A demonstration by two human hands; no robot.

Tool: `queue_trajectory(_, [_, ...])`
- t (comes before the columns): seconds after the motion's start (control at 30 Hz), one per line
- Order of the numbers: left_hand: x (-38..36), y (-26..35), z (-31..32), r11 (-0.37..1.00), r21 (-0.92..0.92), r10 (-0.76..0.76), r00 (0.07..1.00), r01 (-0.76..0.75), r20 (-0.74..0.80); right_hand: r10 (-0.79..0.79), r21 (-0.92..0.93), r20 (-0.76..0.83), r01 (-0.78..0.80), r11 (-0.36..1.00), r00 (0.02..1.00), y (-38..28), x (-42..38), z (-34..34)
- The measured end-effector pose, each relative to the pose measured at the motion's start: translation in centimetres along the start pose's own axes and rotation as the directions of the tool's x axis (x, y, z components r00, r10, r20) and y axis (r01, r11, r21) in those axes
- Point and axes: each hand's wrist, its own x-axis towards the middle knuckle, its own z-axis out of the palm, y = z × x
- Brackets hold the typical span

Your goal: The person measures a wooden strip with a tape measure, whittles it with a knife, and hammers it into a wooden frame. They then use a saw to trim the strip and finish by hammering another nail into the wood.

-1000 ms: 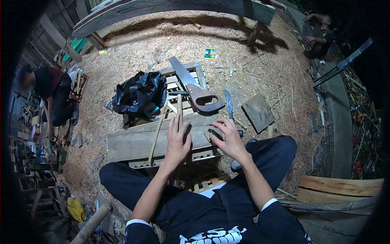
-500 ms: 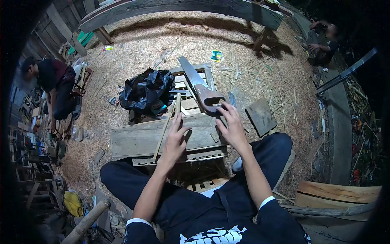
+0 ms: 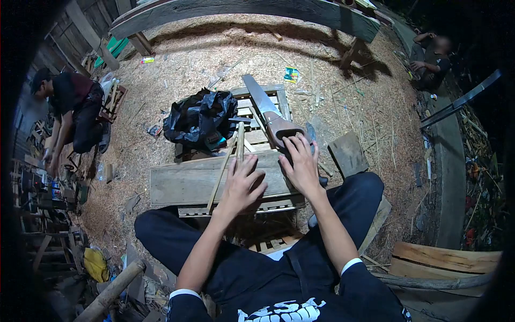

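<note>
My left hand point(image 3: 242, 185) is over the wooden board point(image 3: 179, 180), fingers spread and bent, palm down, holding nothing. A thin wooden stick point(image 3: 221, 180) lies on the board to its left, and another stick point(image 3: 240, 140) runs out beyond its fingertips. My right hand point(image 3: 302, 167) is spread open, its fingertips overlapping the lower part of the handle of a handsaw point(image 3: 272, 119). The saw rests on a slatted wooden frame point(image 3: 281, 99), blade pointing away. Part of the handle is hidden behind my fingers.
A black plastic bag point(image 3: 201, 121) sits left of the saw. A flat wood piece point(image 3: 347, 154) lies by my right knee. One person point(image 3: 72, 110) bends down at the left; another person point(image 3: 429, 61) sits at the far right. A heavy beam point(image 3: 247, 19) spans the back.
My left hand has moved right across the board, its fingers spreading more. My right hand has come slightly closer to me and left. The person at the left has shifted their arms.
</note>
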Motion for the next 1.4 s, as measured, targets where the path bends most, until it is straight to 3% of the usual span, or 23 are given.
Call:
queue_trajectory(0.07, [0.3,0.8,-0.5,0.999,-0.027,0.021,0.995,-0.018,0.093,0.001,-0.028,-0.042,-0.002,1.000,0.999,-0.5,0.3,0.4])
queue_trajectory(0.2, [0.4,1.0,-0.9,1.000,0.001,0.022,0.991,-0.023,0.131,0.022,-0.033,-0.089,-0.025,0.999,0.996,-0.6,1.3,1.2])
queue_trajectory(0.33, [0.6,0.9,-1.4,0.999,-0.026,0.040,0.998,-0.039,0.045,0.013,-0.004,-0.106,-0.013,1.000,0.994,-0.6,1.3,1.5])
queue_trajectory(0.4, [0.8,0.5,-1.1,0.996,-0.090,-0.028,0.997,0.021,-0.073,0.003,0.002,-0.101,-0.003,1.000,0.995,-0.5,1.3,1.4])
queue_trajectory(0.43, [0.8,0.3,-1.3,0.996,-0.087,-0.028,0.997,0.022,-0.075,-0.012,-0.001,-0.109,0.012,1.000,0.994,-0.5,1.3,1.3])
queue_trajectory(0.5, [0.5,-0.2,-1.9,0.975,-0.087,-0.213,0.972,0.205,-0.095,-0.030,-0.001,-0.113,0.030,1.000,0.993,-1.1,1.0,0.9])
queue_trajectory(0.57, [0.0,-0.8,-2.3,0.965,-0.059,-0.262,0.958,0.257,-0.117,-0.035,0.049,-0.099,0.040,0.998,0.994,-2.3,0.6,-0.2])
queue_trajectory(0.63, [-0.6,-1.7,-2.3,0.892,-0.179,-0.444,0.879,0.415,-0.174,-0.126,0.110,-0.056,0.132,0.985,0.990,-3.7,-0.1,-0.9])
queue_trajectory(0.67, [-0.7,-2.0,-2.4,0.887,-0.131,-0.460,0.871,0.442,-0.172,-0.191,0.175,-0.021,0.191,0.966,0.981,-4.4,-0.6,-0.9])
queue_trajectory(0.7, [-0.9,-2.3,-2.3,0.884,-0.128,-0.466,0.867,0.449,-0.179,-0.256,0.241,0.010,0.246,0.939,0.967,-5.3,-1.0,-0.8])
queue_trajectory(0.8, [-1.2,-2.1,-2.1,0.851,-0.361,-0.479,0.846,0.382,-0.234,-0.436,0.343,0.109,0.378,0.860,0.893,-8.0,-2.2,0.6])
queue_trajectory(0.9, [-1.5,-2.6,-1.9,0.796,-0.457,-0.530,0.820,0.396,-0.214,-0.437,0.324,0.147,0.374,0.869,0.888,-8.5,-2.6,1.5])
queue_trajectory(0.97, [-1.6,-3.0,-2.6,0.821,-0.440,-0.493,0.839,0.363,-0.229,-0.434,0.299,0.148,0.378,0.876,0.888,-8.5,-2.4,1.6])
queue_trajectory(1.03, [-1.8,-3.1,-3.1,0.961,-0.054,-0.273,0.897,0.272,-0.347,-0.403,0.286,0.188,0.343,0.895,0.895,-8.9,-2.2,1.4])
queue_trajectory(1.13, [-2.2,-3.3,-3.4,0.911,-0.178,-0.409,0.878,0.373,-0.250,-0.385,0.303,0.204,0.316,0.899,0.900,-9.1,-2.0,1.3])
queue_trajectory(1.27, [-2.3,-3.5,-4.1,0.879,-0.252,-0.465,0.847,0.406,-0.257,-0.467,0.350,0.160,0.392,0.851,0.870,-8.8,-2.8,2.2])
queue_trajectory(1.4, [-2.1,-3.2,-5.4,0.802,-0.300,-0.588,0.770,0.516,-0.247,-0.455,0.411,0.200,0.348,0.843,0.868,-9.7,-2.7,1.6])
